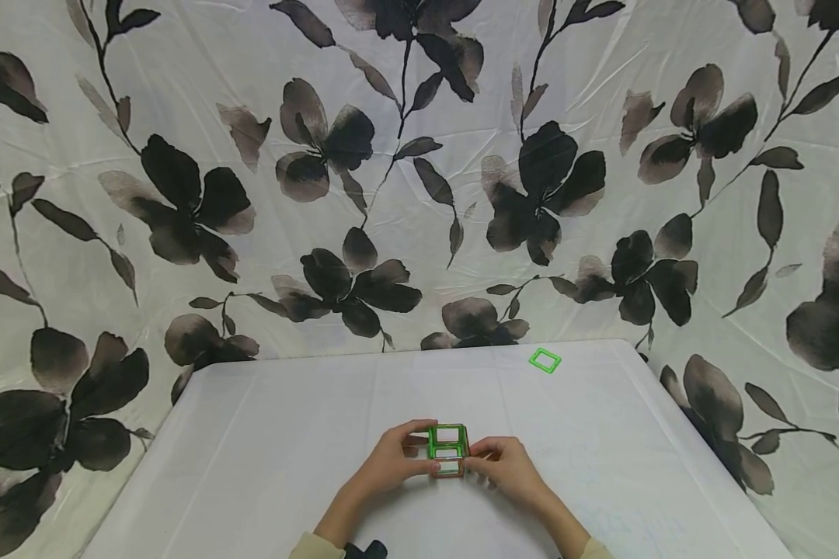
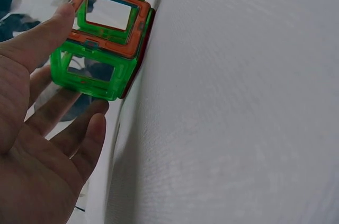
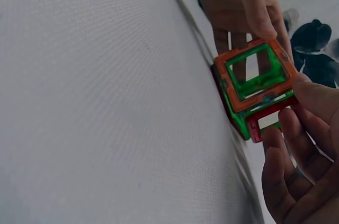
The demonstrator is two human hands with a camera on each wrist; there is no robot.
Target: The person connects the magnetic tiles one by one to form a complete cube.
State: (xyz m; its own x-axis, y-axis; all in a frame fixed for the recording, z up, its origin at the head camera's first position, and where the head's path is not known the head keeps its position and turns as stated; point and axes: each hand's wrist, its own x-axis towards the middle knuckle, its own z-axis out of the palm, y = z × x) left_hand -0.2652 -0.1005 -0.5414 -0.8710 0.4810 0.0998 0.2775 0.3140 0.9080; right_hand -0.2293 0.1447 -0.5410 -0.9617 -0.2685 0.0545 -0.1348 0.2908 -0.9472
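Note:
Both hands hold a small box of magnetic tiles [image 1: 447, 446] above the white table. Its open-framed square tiles are green, orange and red. My left hand [image 1: 391, 458] grips the box from the left, with the thumb on the orange tile [image 2: 103, 45] and the fingers around the far side. From the right, my right hand [image 1: 506, 466] pinches the box's edge. In the right wrist view, the right thumb is at the orange tile's corner and a fingertip is against a red tile [image 3: 255, 130]. Part of the far side is hidden by the hands.
A loose green square tile [image 1: 541, 367] lies near the table's back right edge. The white table [image 1: 287, 419] reaches back to a floral curtain [image 1: 405, 186]. A dark object [image 1: 372, 550], partly cut off, is by the left forearm.

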